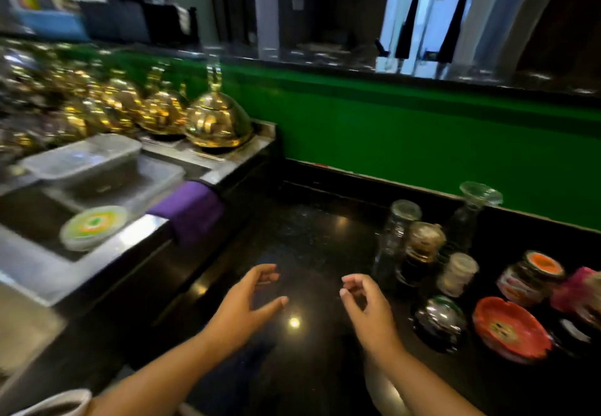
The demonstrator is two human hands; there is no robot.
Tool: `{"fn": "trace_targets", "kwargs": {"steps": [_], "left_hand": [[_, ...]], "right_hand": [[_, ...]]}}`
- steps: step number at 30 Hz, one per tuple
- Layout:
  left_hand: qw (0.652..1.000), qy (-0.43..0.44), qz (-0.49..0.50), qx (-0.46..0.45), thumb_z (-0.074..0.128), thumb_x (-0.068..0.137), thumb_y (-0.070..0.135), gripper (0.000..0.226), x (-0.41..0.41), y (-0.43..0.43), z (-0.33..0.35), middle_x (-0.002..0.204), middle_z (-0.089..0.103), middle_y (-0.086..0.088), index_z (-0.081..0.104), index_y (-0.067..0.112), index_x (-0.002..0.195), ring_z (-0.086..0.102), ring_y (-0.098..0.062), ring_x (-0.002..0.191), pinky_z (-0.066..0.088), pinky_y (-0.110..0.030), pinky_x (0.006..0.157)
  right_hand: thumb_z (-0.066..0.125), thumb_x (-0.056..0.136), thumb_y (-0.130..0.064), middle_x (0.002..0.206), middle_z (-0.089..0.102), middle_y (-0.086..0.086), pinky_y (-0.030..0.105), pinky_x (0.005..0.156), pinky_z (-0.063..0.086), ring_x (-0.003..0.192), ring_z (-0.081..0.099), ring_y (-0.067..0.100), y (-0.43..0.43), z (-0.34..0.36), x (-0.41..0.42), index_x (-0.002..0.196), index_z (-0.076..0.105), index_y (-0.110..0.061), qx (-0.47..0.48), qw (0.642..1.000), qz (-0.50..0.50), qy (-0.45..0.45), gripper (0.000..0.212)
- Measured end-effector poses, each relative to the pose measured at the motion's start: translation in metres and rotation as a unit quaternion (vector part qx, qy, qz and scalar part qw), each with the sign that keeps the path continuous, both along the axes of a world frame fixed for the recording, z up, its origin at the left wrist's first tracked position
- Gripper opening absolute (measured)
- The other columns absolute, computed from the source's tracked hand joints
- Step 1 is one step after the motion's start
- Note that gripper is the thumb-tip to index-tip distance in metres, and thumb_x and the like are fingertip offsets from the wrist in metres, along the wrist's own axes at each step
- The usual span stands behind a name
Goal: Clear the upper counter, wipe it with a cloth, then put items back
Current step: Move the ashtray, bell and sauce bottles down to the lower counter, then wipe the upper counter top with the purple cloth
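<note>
My left hand (250,298) and my right hand (364,302) hover side by side over the black lower counter (309,240), fingers loosely curled, holding nothing. A folded purple cloth (190,211) hangs over the steel edge to the left of my hands. The dark upper counter (325,58) runs along the top of the green wall (406,142). To the right of my right hand stand glass jars (400,237), a glass vase (471,214), a small white-lidded jar (457,274), a shiny dark bowl (439,321) and red ashtrays (510,331).
A steel sink unit (107,253) lies to the left with clear plastic boxes (84,159) and a round green-lidded tub (92,227). A row of gold domed lids (218,123) stands behind it. A stack of ashtrays (533,276) sits at far right.
</note>
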State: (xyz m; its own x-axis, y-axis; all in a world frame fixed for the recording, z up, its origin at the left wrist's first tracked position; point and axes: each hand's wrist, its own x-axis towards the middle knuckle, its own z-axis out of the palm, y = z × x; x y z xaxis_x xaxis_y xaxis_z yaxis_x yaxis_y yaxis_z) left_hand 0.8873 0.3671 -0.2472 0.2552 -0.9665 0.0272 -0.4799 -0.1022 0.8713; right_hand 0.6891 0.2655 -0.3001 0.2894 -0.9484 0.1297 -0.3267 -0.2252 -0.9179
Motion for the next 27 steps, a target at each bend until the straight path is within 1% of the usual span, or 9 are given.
{"fn": "trace_targets", "kwargs": {"steps": [2, 4, 7, 10, 13, 16, 19, 23, 27], "left_hand": [[0.999, 0.011, 0.037, -0.019, 0.070, 0.066, 0.058, 0.063, 0.035, 0.019, 0.009, 0.118, 0.060, 0.011, 0.048, 0.030, 0.119, 0.057, 0.007, 0.110, 0.045, -0.022, 0.102], [0.997, 0.021, 0.073, -0.033, 0.074, 0.075, 0.037, 0.044, 0.066, 0.035, 0.019, 0.115, 0.062, 0.011, 0.049, 0.035, 0.112, 0.058, 0.010, 0.106, 0.047, -0.024, 0.101], [0.989, 0.013, 0.126, -0.072, 0.067, 0.084, 0.029, 0.030, 0.112, 0.057, 0.040, 0.113, 0.062, 0.013, 0.051, 0.037, 0.107, 0.059, 0.010, 0.103, 0.046, -0.018, 0.097], [0.984, -0.019, 0.152, -0.089, 0.055, 0.092, 0.018, 0.026, 0.151, 0.070, 0.064, 0.114, 0.061, 0.015, 0.050, 0.035, 0.110, 0.058, 0.009, 0.106, 0.044, -0.008, 0.093], [0.980, -0.046, 0.165, -0.100, 0.053, 0.093, 0.021, 0.025, 0.180, 0.070, 0.083, 0.116, 0.060, 0.009, 0.050, 0.031, 0.115, 0.057, 0.001, 0.108, 0.045, -0.016, 0.095], [0.982, -0.057, 0.162, -0.081, 0.051, 0.094, 0.025, 0.035, 0.198, 0.060, 0.096, 0.120, 0.055, 0.007, 0.047, 0.020, 0.128, 0.052, -0.007, 0.114, 0.042, -0.025, 0.099], [0.982, -0.067, 0.162, -0.069, 0.052, 0.093, 0.028, 0.041, 0.208, 0.045, 0.102, 0.126, 0.054, 0.005, 0.045, 0.019, 0.132, 0.049, -0.009, 0.118, 0.040, -0.026, 0.101], [0.985, -0.069, 0.152, -0.041, 0.054, 0.092, 0.032, 0.045, 0.214, 0.020, 0.105, 0.133, 0.051, 0.004, 0.043, 0.020, 0.134, 0.047, -0.010, 0.122, 0.038, -0.025, 0.099], [0.987, -0.040, 0.155, -0.026, 0.056, 0.091, 0.031, 0.047, 0.213, -0.003, 0.121, 0.135, 0.051, -0.001, 0.043, 0.018, 0.134, 0.047, -0.015, 0.126, 0.040, -0.031, 0.105]], "right_hand": [[0.062, 0.088, -0.008, 0.099, 0.060, -0.002, 0.004, 0.073, 0.043, 0.087, 0.058, 0.003, -0.001, 0.009, 0.048, 0.096, 0.058, -0.026, 0.004, 0.999, 0.052, 0.003, 0.020], [0.063, 0.087, -0.006, 0.101, 0.061, 0.000, 0.002, 0.072, 0.042, 0.085, 0.057, 0.002, -0.006, 0.018, 0.098, 0.093, 0.057, -0.028, -0.008, 0.996, 0.093, 0.007, 0.024], [0.065, 0.085, -0.002, 0.100, 0.059, 0.008, 0.010, 0.076, 0.044, 0.080, 0.055, 0.006, -0.014, 0.040, 0.180, 0.098, 0.062, -0.014, -0.057, 0.991, 0.124, 0.001, 0.018], [0.065, 0.087, -0.013, 0.110, 0.054, 0.005, 0.026, 0.088, 0.046, 0.096, 0.053, 0.014, -0.020, 0.069, 0.247, 0.110, 0.061, -0.008, -0.086, 0.987, 0.138, 0.011, 0.024], [0.066, 0.086, -0.029, 0.128, 0.047, 0.010, 0.035, 0.104, 0.039, 0.118, 0.047, 0.023, -0.025, 0.093, 0.293, 0.124, 0.054, -0.010, -0.056, 0.991, 0.117, 0.040, 0.044], [0.070, 0.081, -0.040, 0.141, 0.037, 0.013, 0.038, 0.110, 0.031, 0.131, 0.035, 0.030, -0.032, 0.103, 0.315, 0.136, 0.042, -0.010, -0.027, 0.990, 0.076, 0.115, 0.068], [0.074, 0.074, -0.048, 0.139, 0.041, 0.013, 0.041, 0.108, 0.037, 0.131, 0.037, 0.031, -0.044, 0.104, 0.320, 0.136, 0.043, -0.009, -0.006, 0.979, 0.065, 0.195, 0.080], [0.073, 0.065, -0.061, 0.118, 0.061, 0.010, 0.046, 0.096, 0.046, 0.115, 0.053, 0.031, -0.061, 0.107, 0.324, 0.116, 0.058, -0.011, 0.037, 0.957, 0.115, 0.265, 0.073], [0.073, 0.075, -0.047, 0.120, 0.059, 0.008, 0.044, 0.099, 0.043, 0.113, 0.054, 0.027, -0.063, 0.120, 0.315, 0.122, 0.056, -0.012, 0.044, 0.945, 0.177, 0.273, 0.062]]}}
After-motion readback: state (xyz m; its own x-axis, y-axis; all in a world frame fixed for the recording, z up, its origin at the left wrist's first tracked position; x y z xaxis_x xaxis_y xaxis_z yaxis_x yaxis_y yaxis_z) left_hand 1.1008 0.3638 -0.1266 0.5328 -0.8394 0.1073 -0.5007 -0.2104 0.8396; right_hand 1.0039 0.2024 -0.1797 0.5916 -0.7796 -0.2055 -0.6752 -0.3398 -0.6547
